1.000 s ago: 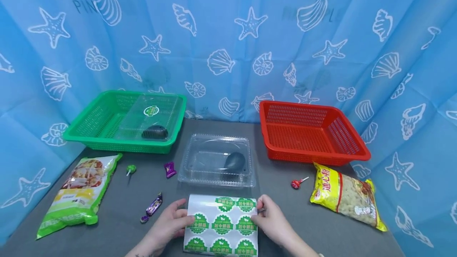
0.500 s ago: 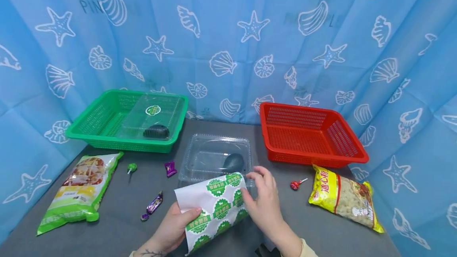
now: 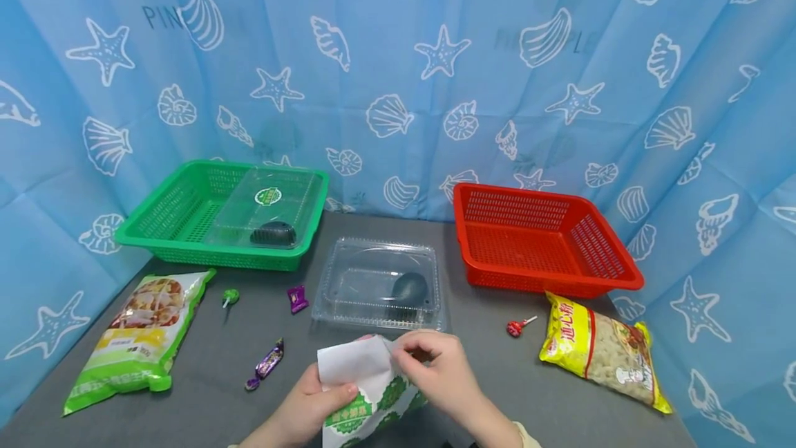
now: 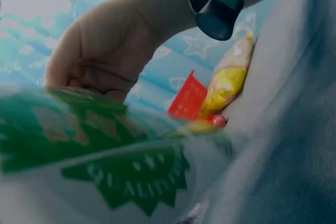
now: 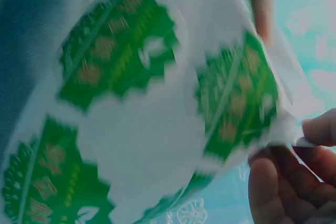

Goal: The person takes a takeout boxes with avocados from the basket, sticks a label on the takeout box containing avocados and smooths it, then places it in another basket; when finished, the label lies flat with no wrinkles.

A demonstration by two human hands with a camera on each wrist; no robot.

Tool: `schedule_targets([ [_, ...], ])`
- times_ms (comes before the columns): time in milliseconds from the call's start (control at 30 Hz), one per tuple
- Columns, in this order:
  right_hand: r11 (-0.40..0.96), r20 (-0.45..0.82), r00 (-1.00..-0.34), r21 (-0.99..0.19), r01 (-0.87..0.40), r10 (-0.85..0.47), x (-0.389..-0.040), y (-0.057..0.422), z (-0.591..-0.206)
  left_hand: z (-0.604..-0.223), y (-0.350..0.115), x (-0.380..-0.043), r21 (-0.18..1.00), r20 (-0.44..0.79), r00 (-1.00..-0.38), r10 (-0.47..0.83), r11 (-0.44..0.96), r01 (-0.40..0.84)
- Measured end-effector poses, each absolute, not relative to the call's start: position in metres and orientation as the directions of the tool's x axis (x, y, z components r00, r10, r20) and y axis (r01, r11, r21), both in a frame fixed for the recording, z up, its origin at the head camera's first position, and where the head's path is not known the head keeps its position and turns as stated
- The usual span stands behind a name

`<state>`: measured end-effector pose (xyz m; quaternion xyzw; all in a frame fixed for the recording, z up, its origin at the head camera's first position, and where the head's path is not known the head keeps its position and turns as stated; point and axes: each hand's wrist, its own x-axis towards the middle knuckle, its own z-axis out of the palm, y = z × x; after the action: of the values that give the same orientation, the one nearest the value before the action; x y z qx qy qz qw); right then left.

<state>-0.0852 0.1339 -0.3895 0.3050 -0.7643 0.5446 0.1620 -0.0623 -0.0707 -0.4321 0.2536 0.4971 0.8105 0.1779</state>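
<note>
Gripping the sticker sheet at bottom centre with left hand, pinching its edge with curled right hand.

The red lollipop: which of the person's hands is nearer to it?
Right. The right hand, pinching the sticker sheet, is left of the red lollipop and closer to the person; the left hand, also holding it, is farther left.
</note>
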Motion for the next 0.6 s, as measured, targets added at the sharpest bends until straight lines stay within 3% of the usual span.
schedule_targets([
  [100,0.184,0.459,-0.863,-0.849,-0.496,-0.21,-0.088,0.151,-0.38,-0.433,-0.077,-0.064,0.878,0.167,-0.817,0.552,-0.46,-0.132],
  [200,0.2,0.36,-0.923,-0.902,-0.382,-0.137,-0.093,0.167,-0.374,-0.439,-0.082,-0.068,0.872,0.067,-0.839,0.541,-0.44,-0.214],
  [367,0.264,0.221,-0.967,-0.932,-0.248,-0.128,-0.1,0.184,-0.376,-0.455,-0.09,-0.073,0.872,-0.035,-0.837,0.546,-0.393,-0.293],
  [600,0.232,0.007,-1.0,-0.973,-0.011,-0.016,-0.107,0.189,-0.38,-0.474,-0.098,-0.076,0.848,-0.187,-0.814,0.549,-0.328,-0.416],
])
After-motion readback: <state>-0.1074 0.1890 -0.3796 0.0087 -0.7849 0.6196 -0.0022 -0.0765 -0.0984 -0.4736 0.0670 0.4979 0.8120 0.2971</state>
